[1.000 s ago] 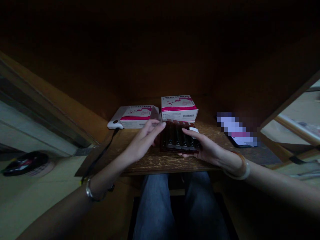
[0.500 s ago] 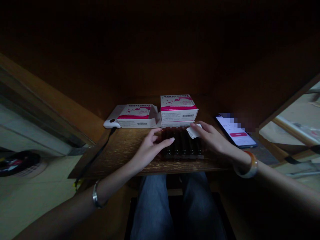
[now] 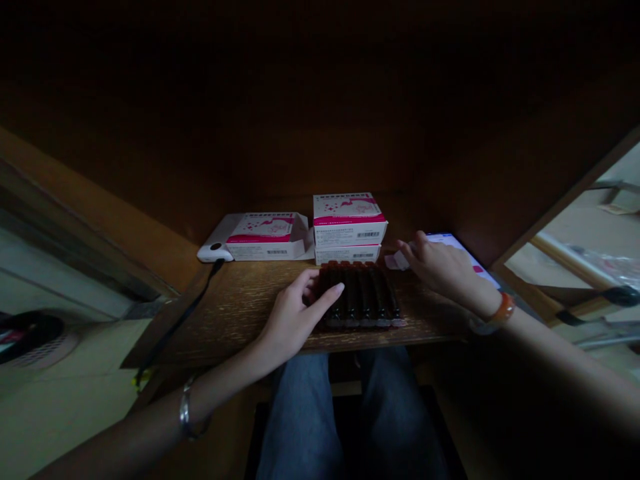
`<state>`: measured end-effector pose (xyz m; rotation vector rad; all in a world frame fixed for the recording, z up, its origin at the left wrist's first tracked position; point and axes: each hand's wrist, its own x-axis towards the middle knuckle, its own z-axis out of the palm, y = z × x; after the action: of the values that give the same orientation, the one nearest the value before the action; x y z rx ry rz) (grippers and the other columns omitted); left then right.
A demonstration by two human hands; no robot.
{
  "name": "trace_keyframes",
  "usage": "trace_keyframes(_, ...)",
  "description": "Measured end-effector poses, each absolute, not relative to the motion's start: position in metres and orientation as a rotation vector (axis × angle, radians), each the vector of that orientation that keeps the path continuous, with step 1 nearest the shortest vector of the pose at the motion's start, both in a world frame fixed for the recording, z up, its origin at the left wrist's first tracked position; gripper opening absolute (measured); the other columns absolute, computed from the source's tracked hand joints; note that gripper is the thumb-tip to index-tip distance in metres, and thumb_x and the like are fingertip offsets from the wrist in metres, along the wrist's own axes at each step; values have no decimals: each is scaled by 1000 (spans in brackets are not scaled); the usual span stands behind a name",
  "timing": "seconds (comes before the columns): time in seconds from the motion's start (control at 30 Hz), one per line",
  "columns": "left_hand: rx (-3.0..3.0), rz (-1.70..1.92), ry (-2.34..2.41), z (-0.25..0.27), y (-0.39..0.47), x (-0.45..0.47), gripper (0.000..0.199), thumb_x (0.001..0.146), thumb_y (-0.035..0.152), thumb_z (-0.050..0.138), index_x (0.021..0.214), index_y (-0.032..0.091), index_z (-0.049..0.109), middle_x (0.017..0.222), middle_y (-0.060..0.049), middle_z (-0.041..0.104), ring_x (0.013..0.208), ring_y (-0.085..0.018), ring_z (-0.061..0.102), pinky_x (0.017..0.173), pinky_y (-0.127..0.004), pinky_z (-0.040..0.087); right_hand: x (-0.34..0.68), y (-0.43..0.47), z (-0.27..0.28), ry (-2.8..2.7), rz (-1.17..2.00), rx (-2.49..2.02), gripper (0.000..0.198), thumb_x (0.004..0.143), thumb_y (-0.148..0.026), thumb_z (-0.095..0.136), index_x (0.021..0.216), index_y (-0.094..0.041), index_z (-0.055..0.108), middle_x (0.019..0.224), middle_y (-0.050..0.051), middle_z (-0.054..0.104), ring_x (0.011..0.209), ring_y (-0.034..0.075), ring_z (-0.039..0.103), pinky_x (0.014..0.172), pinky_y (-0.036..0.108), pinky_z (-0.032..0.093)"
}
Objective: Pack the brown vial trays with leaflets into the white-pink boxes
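Observation:
A strip of dark brown plastic ampoules [image 3: 363, 297] lies on the wooden desk in front of me. My left hand [image 3: 300, 310] grips its left side, thumb over the top and fingers curled at the edge. Off to the right, my right hand [image 3: 440, 267] pinches a small white folded paper [image 3: 397, 261] low over the desk, partly covering the phone [image 3: 463, 248]. Two white-and-pink boxes [image 3: 349, 220] are stacked just behind the ampoules. Left of them lies another box [image 3: 267, 237] of the same print, its flap open.
A white device [image 3: 215, 248] with a black cable [image 3: 183, 317] sits at the left box. Wooden panels [image 3: 320, 157] enclose the desk at the back and sides. A bin [image 3: 47, 337] stands on the floor at left. Metal tubing [image 3: 575, 263] is on the right.
My right hand has moved right, away from the ampoules, carrying the white paper to the desk beside the phone. My left hand stays at the ampoules. The view has shifted slightly.

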<state>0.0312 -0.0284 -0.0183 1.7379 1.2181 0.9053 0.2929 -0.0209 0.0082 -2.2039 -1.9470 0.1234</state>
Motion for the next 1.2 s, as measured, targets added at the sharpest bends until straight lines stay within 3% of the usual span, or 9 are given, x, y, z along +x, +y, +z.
trace_keyframes(0.17, 1674, 898, 1197, -14, -30, 34, 36, 85, 49, 66, 107, 21, 62, 105, -4, 72, 90, -18, 67, 79, -31, 53, 289, -23, 9, -1995, -137, -2367, 46, 106, -43, 27, 125, -8, 49, 99, 25, 74, 90, 40, 73, 64, 38, 44)
trace_keyframes(0.27, 1646, 870, 1257, -11, -31, 35, 38, 83, 50, 66, 105, 20, 61, 90, -3, 70, 68, -14, 63, 59, -27, 51, 291, -21, 8, -1945, -155, -2358, 51, 105, -50, 28, 124, -8, 51, 95, 25, 73, 87, 41, 74, 63, 38, 46)
trace_keyframes(0.33, 1598, 813, 1304, -8, -32, 34, 41, 81, 52, 67, 106, 19, 60, 74, 1, 64, 50, -11, 53, 43, -25, 42, 292, -21, 7, -1948, -177, -2328, 55, 104, -54, 28, 125, -9, 50, 94, 25, 73, 87, 42, 73, 62, 40, 47)
trace_keyframes(0.47, 1496, 733, 1277, -6, -33, 32, 49, 80, 53, 66, 112, 18, 55, 65, 5, 56, 40, -8, 47, 34, -21, 38, 293, -19, 2, -1933, -256, -2307, 53, 105, -52, 23, 122, -11, 52, 95, 23, 71, 83, 40, 73, 59, 38, 46)
trace_keyframes(0.6, 1402, 761, 1220, -5, -34, 33, 50, 77, 47, 69, 115, 17, 53, 93, -2, 62, 49, -8, 55, 37, -22, 49, 291, -17, -2, -1928, -420, -2271, 46, 106, -46, 24, 121, -14, 54, 103, 20, 66, 79, 33, 72, 53, 31, 42)
trace_keyframes(0.73, 1346, 799, 1189, -3, -36, 35, 51, 75, 41, 69, 117, 18, 51, 123, -10, 53, 67, -12, 63, 39, -24, 54, 291, -14, -4, -1883, -419, -2190, 48, 106, -46, 25, 122, -13, 55, 108, 22, 62, 85, 34, 70, 53, 33, 43)
trace_keyframes(0.9, 1401, 762, 1203, 0, -38, 35, 48, 79, 40, 65, 120, 20, 50, 122, -10, 54, 73, -14, 62, 45, -25, 52, 295, -9, -9, -1833, -474, -2024, 53, 103, -51, 31, 129, -12, 55, 115, 25, 58, 103, 41, 62, 68, 48, 54)
trace_keyframes(1.07, 1669, 891, 1389, 4, -25, 30, 41, 85, 39, 62, 120, 19, 56, 110, -7, 57, 94, -20, 59, 88, -38, 50, 297, -4, -18, -1750, -258, -1657, 50, 102, -48, 36, 133, -14, 54, 125, 23, 57, 116, 39, 55, 96, 64, 47)
trace_keyframes(1.2, 1502, 1142, 1350, 17, 2, 26, 46, 87, 46, 58, 127, 23, 52, 126, -9, 56, 109, -23, 57, 85, -34, 49, 292, 0, -16, -1533, 80, -1373, 50, 98, -50, 44, 137, -19, 50, 136, 20, 53, 129, 35, 51, 108, 60, 42)
